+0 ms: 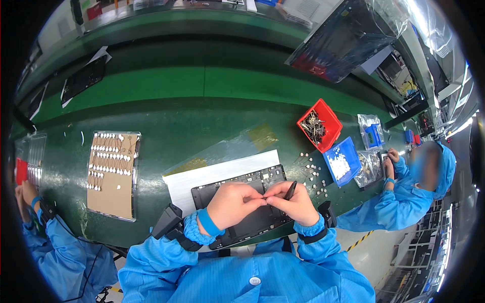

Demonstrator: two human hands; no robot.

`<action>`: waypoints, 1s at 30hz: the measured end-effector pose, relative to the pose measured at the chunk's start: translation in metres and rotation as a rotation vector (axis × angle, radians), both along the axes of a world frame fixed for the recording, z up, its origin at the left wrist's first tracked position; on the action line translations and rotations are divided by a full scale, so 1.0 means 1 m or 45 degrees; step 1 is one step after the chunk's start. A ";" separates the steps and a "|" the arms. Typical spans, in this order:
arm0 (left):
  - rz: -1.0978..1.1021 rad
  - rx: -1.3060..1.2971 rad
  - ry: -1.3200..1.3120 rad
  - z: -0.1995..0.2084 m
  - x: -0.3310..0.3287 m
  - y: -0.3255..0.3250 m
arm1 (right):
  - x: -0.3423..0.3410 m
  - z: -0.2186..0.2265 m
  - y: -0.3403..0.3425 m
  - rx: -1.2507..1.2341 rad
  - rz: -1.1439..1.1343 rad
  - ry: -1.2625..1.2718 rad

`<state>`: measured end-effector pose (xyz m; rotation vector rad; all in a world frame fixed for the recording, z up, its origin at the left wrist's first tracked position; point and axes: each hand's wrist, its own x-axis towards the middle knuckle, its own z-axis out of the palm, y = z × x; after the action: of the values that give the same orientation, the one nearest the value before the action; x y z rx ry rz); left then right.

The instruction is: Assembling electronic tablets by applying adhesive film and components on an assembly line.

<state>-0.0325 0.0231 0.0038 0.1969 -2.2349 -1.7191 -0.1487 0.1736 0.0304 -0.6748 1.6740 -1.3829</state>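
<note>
Over a black laptop-like casing (246, 231), my two hands meet fingertip to fingertip. My left hand (227, 206) is closed in a pinch, its thumb and forefinger on something too small to make out. Against it, my right hand (295, 203) also pinches with thumb and forefinger, while a black pen-like tool (290, 190) rests in its grip, sticking up between the fingers. The casing lies slightly turned on a white sheet (222, 166), its far edge lined with small fittings. Part of its middle is hidden beneath my hands.
Right of the casing lie loose small white round parts (313, 177), a red bin (331, 123) of metal pieces and a blue bin (348, 151) of white pieces. A brown board (113, 199) at left carries rows of wired white parts. Co-workers (389, 207) sit on both sides.
</note>
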 end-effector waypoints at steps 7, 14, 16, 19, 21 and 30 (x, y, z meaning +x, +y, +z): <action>0.113 -0.387 0.079 0.003 0.002 -0.021 | -0.041 -0.020 -0.002 0.273 -0.421 0.662; 0.347 -0.880 -0.024 0.000 0.024 -0.050 | -0.063 -0.048 -0.008 0.303 -0.407 1.010; 0.373 -0.918 -0.048 -0.004 0.027 -0.053 | -0.059 -0.045 -0.010 0.346 -0.415 1.063; 0.397 -0.947 -0.078 -0.011 0.029 -0.056 | -0.059 -0.054 -0.011 0.306 -0.456 1.215; 0.417 -0.998 -0.118 -0.013 0.030 -0.056 | -0.057 -0.054 -0.012 0.358 -0.449 1.266; 0.418 -1.023 -0.139 -0.018 0.030 -0.054 | -0.059 -0.045 -0.016 0.458 -0.414 1.210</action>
<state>-0.0027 -0.0312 -0.0141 0.4343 -2.5915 -0.5841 -0.2074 0.1572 -0.0148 -0.9504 2.7978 -0.9424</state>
